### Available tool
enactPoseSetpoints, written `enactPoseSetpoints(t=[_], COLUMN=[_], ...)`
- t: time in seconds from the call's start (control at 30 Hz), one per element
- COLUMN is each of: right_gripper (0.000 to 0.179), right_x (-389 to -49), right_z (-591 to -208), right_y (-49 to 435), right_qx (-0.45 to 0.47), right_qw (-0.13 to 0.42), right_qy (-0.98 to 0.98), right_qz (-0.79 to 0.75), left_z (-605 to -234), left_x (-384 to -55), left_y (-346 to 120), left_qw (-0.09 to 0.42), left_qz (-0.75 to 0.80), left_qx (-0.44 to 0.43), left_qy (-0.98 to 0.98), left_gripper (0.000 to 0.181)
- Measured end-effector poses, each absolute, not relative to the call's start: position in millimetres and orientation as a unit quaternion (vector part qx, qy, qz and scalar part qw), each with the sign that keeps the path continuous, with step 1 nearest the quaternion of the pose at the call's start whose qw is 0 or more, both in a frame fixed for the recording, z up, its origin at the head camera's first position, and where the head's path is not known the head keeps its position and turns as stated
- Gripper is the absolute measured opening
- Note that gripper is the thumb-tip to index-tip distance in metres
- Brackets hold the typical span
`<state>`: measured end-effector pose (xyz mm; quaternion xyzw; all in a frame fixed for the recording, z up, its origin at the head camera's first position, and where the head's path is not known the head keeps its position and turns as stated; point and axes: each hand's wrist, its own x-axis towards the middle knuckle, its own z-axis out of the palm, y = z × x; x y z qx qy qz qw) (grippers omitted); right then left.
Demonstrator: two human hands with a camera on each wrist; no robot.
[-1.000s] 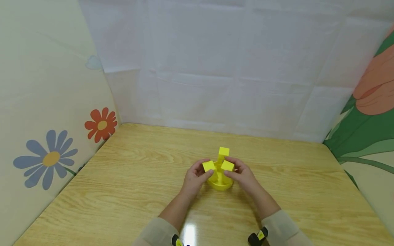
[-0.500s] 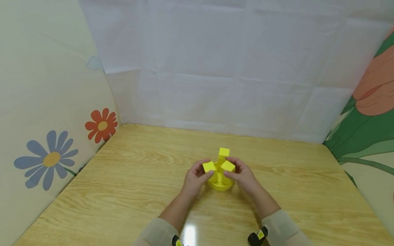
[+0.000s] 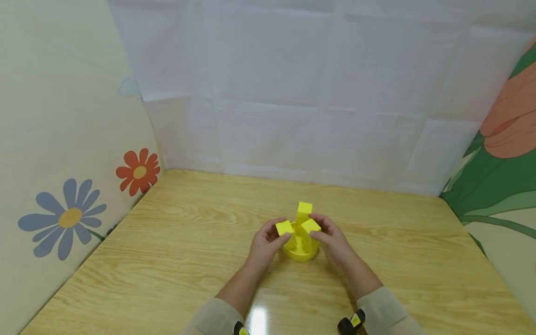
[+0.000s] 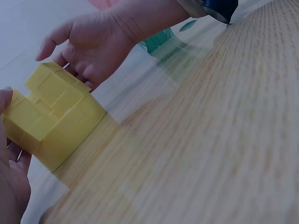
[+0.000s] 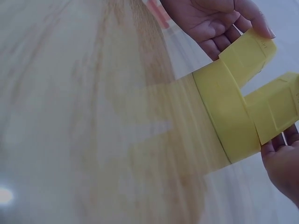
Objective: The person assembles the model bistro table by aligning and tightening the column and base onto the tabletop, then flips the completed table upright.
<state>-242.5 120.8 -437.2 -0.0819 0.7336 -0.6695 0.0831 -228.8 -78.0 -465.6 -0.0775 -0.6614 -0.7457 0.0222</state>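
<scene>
A yellow plastic round base (image 3: 300, 255) stands on the table with three block-topped uprights. My left hand (image 3: 263, 244) grips the left yellow block (image 3: 284, 227), thumb on the near side. My right hand (image 3: 335, 238) is at the right yellow block (image 3: 311, 226); its fingers curve behind it. In the left wrist view the right thumb lies close to that block's top, and contact is hard to tell. The far yellow block (image 3: 304, 209) rises untouched at the back. In the right wrist view the base (image 5: 224, 112) sits between both hands. Whether blocks and base are one piece cannot be told.
The wood-grain table (image 3: 188, 242) extends around the hands. A white cloth (image 3: 272, 93) hangs behind it, with flower-printed sheets (image 3: 63, 116) at the left and right. Dark wrist devices (image 3: 351, 322) sit at both cuffs.
The right thumb has shifted slightly right along its block, and the right hand has eased outward a little. The left hand and the yellow piece look almost still.
</scene>
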Motion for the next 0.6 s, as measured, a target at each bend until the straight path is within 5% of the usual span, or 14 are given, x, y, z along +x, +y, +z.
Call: enactPoseSetpoints(t=[0.6], right_gripper=[0.048], right_x=[-242.3], right_z=[-438.5], right_y=[126.6], right_qx=[-0.026], right_qw=[0.059], right_qy=[0.74], right_qz=[-0.67], left_z=[-465.0], left_x=[-228.8], left_y=[-78.2], left_qw=[0.019], left_qz=[-0.744], left_qx=[-0.077], left_qy=[-0.663], left_gripper=[0.042])
